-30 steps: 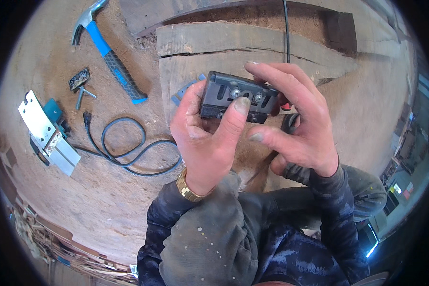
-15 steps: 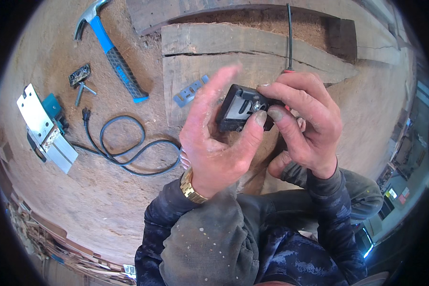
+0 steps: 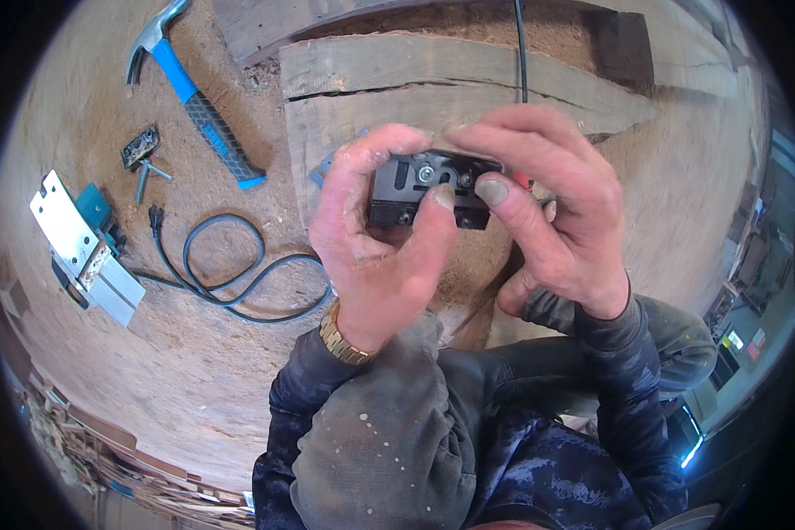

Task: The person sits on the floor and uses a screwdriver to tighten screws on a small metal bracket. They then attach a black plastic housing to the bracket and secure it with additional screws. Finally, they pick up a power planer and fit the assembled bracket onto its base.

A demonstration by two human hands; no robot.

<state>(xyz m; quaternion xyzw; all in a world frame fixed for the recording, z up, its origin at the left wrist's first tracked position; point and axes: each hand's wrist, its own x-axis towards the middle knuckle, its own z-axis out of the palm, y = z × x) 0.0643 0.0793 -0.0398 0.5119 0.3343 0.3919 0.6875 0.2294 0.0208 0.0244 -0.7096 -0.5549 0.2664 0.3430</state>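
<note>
The left hand [image 3: 375,234] is clamped on a flat, black, slotted rectangular block [image 3: 399,193], thumb pressed on its face and fingers curled round its nine o'clock end; the right hand [image 3: 565,203] bends over its three o'clock end, thumb tip against the face just beside one of two silver round-headed screws [image 3: 426,174]; whether the right fingers grip behind, one cannot tell. The block sits between the hands above the knees; it looks rigid and compact, probably metal and heavier than its size suggests, unlikely to bend or break; its smooth faces may slip in dusty fingers, so the long edges and square ends seem the surest hold, clear of the screws. Just beside the left hand, at nine o'clock, a blue-grey flat metal strip [image 3: 320,173] shows partly; a split, weathered timber [image 3: 362,71] lies towards twelve; a blue-and-black-handled claw hammer [image 3: 210,128] lies between nine and ten.
</note>
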